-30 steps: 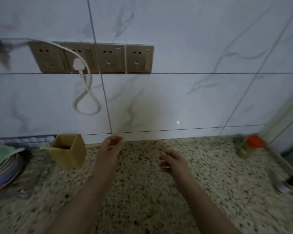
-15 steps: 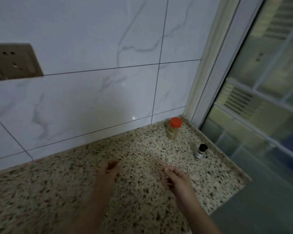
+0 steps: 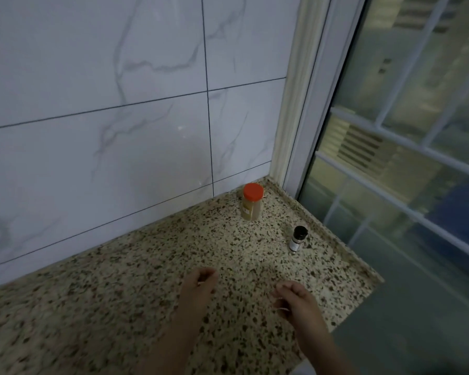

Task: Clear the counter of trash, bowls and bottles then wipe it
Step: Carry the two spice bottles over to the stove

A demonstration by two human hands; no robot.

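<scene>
A small jar with an orange lid [image 3: 251,202] stands in the far right corner of the speckled stone counter [image 3: 119,307], close to the tiled wall. A smaller bottle with a black cap [image 3: 297,238] stands nearer, beside the counter's right rim. My left hand [image 3: 201,286] hovers over the counter's middle with fingers loosely curled, holding nothing. My right hand [image 3: 293,299] is beside it, fingers slightly bent and apart, also holding nothing. Both hands are well short of the two containers.
A white marble-patterned tiled wall [image 3: 119,104] backs the counter. A window frame [image 3: 303,117] and glass pane [image 3: 417,158] bound the right side. The counter ends at a raised rim [image 3: 344,247] on the right.
The view has swung right, from the sockets and yellow holder to the counter's right corner. The orange-lidded jar and black-capped bottle are now closer. Both hands stay low and hold nothing.
</scene>
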